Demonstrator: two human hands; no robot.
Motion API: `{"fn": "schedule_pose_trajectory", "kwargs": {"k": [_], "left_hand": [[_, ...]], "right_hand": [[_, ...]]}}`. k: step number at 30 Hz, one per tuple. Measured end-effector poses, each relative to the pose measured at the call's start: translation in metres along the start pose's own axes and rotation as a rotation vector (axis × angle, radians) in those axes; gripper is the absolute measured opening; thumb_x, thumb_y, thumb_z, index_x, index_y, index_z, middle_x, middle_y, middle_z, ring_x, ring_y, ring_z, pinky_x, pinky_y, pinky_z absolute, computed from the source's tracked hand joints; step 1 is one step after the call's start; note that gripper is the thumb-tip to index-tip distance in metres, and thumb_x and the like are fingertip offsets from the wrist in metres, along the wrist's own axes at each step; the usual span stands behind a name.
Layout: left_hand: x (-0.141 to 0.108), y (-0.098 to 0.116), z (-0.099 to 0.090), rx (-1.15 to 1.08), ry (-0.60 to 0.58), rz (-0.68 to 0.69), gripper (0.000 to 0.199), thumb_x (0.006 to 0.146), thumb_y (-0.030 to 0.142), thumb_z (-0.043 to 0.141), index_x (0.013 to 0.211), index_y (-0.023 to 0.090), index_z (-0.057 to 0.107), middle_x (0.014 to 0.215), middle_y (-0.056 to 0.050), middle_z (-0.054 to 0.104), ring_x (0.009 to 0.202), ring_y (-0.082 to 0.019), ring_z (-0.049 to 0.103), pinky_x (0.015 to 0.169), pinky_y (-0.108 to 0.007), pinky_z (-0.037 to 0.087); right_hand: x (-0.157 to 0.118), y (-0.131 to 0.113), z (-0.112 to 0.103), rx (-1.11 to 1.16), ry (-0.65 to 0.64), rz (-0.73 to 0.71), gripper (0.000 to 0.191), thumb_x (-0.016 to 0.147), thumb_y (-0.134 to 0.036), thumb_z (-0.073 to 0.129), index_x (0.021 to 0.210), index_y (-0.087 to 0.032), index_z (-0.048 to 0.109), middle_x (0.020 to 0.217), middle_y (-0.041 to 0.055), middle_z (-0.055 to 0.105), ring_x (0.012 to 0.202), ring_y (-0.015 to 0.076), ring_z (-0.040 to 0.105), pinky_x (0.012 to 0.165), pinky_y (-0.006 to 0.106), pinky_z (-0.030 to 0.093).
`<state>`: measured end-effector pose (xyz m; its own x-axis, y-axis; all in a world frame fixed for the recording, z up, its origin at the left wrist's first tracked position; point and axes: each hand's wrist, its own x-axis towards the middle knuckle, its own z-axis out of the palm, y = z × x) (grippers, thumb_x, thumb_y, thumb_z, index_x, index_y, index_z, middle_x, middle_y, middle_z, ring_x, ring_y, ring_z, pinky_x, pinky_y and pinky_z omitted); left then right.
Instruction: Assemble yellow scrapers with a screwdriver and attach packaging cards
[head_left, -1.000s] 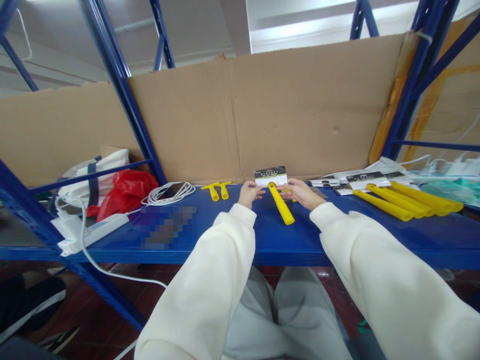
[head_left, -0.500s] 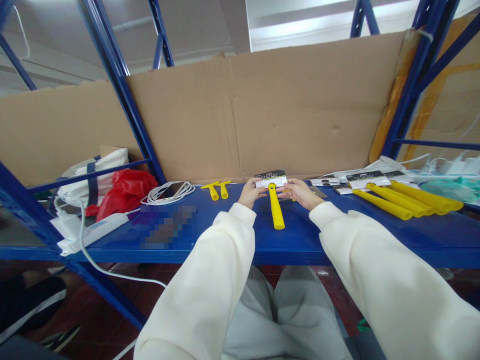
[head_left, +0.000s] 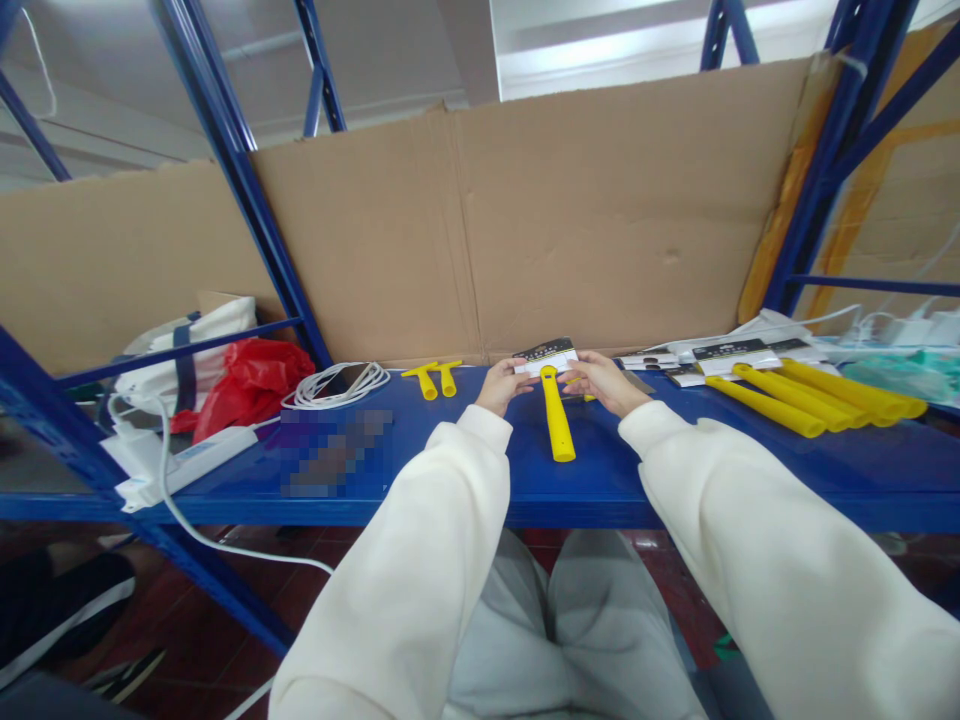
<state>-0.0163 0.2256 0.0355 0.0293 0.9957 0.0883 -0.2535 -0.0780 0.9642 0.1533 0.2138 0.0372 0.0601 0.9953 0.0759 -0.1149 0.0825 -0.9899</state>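
My left hand grips the left side of a black-and-white card with its fingers pinched. The card's right side is held by my right hand. From the card a yellow handle points toward me, its wide end lowest, over the blue shelf. Two small yellow T-shaped pieces lie side by side to the left of my hands. To the right, several long yellow handles with black-and-white cards lie together.
At the left are a coiled white cable, a red plastic bag and a white power strip. Cardboard stands along the back between blue posts. A person's leg shows at the lower left.
The card and its yellow handle have shifted slightly to the right, and the handle's lower end has swung a little right. Both hands still hold the card.
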Motion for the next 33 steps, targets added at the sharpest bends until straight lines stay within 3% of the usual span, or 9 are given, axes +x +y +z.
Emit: {"fn": "schedule_pose_trajectory", "kwargs": {"k": [10, 15, 21, 24, 28, 33], "left_hand": [[-0.007, 0.004, 0.005, 0.007, 0.003, -0.011, 0.029, 0.078, -0.01, 0.059, 0.095, 0.014, 0.057, 0.072, 0.0, 0.069, 0.057, -0.009, 0.068, 0.058, -0.018, 0.052], [-0.006, 0.004, 0.004, 0.013, -0.002, -0.001, 0.027, 0.077, -0.009, 0.062, 0.091, 0.013, 0.06, 0.077, -0.002, 0.07, 0.058, -0.01, 0.068, 0.062, -0.02, 0.054], [-0.004, 0.003, 0.002, 0.02, -0.021, -0.012, 0.023, 0.077, -0.007, 0.063, 0.089, 0.012, 0.068, 0.077, -0.004, 0.071, 0.061, -0.011, 0.069, 0.065, -0.022, 0.056], [-0.004, 0.002, 0.002, 0.009, -0.02, -0.025, 0.025, 0.077, -0.007, 0.063, 0.094, 0.01, 0.07, 0.078, -0.006, 0.072, 0.06, -0.012, 0.069, 0.064, -0.023, 0.057], [-0.001, 0.0, 0.001, -0.007, 0.006, -0.046, 0.033, 0.073, -0.005, 0.069, 0.103, 0.009, 0.072, 0.081, -0.009, 0.073, 0.064, -0.014, 0.07, 0.066, -0.024, 0.058], [0.001, 0.0, 0.0, -0.007, 0.046, -0.041, 0.041, 0.076, -0.004, 0.067, 0.115, 0.009, 0.07, 0.085, -0.009, 0.074, 0.065, -0.014, 0.071, 0.067, -0.025, 0.06]], "right_hand": [[-0.003, -0.002, 0.0, -0.022, -0.004, 0.018, 0.012, 0.091, -0.013, 0.053, 0.088, -0.022, 0.046, 0.063, 0.0009, 0.071, 0.046, 0.0114, 0.064, 0.054, 0.021, 0.053], [0.001, 0.001, -0.001, -0.004, 0.04, 0.019, 0.017, 0.085, -0.007, 0.054, 0.084, -0.021, 0.046, 0.064, -0.0027, 0.065, 0.047, 0.0105, 0.065, 0.055, 0.021, 0.054], [0.009, 0.007, -0.003, -0.035, 0.079, 0.003, 0.029, 0.081, -0.005, 0.055, 0.101, -0.023, 0.046, 0.067, -0.0049, 0.062, 0.041, 0.009, 0.058, 0.053, 0.022, 0.054], [0.01, 0.009, -0.004, -0.172, 0.082, -0.043, 0.034, 0.083, -0.008, 0.053, 0.113, -0.023, 0.047, 0.066, -0.0051, 0.062, 0.04, 0.0095, 0.056, 0.05, 0.023, 0.052], [0.01, 0.013, -0.008, -0.607, 0.111, -0.29, 0.028, 0.086, -0.019, 0.055, 0.114, -0.022, 0.056, 0.061, -0.0038, 0.062, 0.043, 0.0127, 0.056, 0.056, 0.026, 0.052], [0.007, 0.011, -0.009, -0.911, 0.178, -0.481, 0.023, 0.087, -0.026, 0.057, 0.109, -0.021, 0.065, 0.07, 0.0038, 0.07, 0.071, 0.0211, 0.069, 0.074, 0.03, 0.052]]}}
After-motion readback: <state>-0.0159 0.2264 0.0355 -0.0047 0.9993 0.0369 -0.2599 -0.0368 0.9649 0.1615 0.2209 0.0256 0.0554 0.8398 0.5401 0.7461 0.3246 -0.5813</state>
